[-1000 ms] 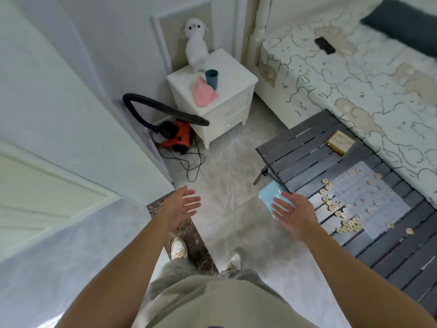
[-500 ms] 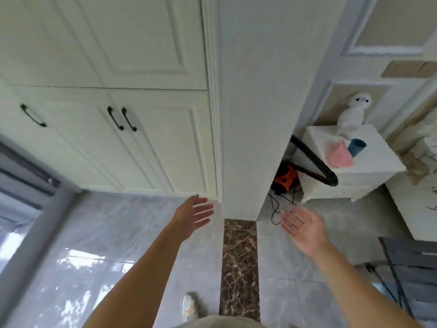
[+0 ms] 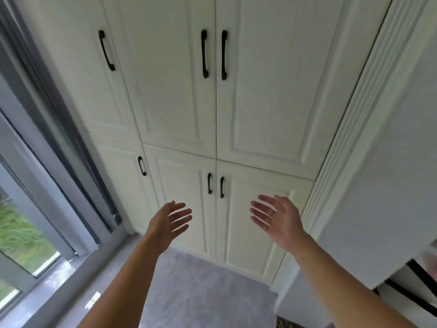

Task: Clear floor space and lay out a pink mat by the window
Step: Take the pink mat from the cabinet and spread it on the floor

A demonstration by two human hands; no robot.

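You face a tall cream wardrobe (image 3: pixel 236 102) filling the centre of the frame, its panelled doors split into an upper and a lower row, each with dark curved handles (image 3: pixel 204 54). Down the left edge runs a grey-framed window (image 3: pixel 30 176), daylight and green grass showing through the glass. Grey floor (image 3: pixel 203 287) lies at the bottom centre. A white fluted pillar (image 3: pixel 350 143) rises on the right.

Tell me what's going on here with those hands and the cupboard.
A person stands facing a white cupboard beside the window. The left hand and the right hand are raised, open and empty, in front of the lower doors, touching nothing. No pink mat is in view, and the grey floor below looks bare.
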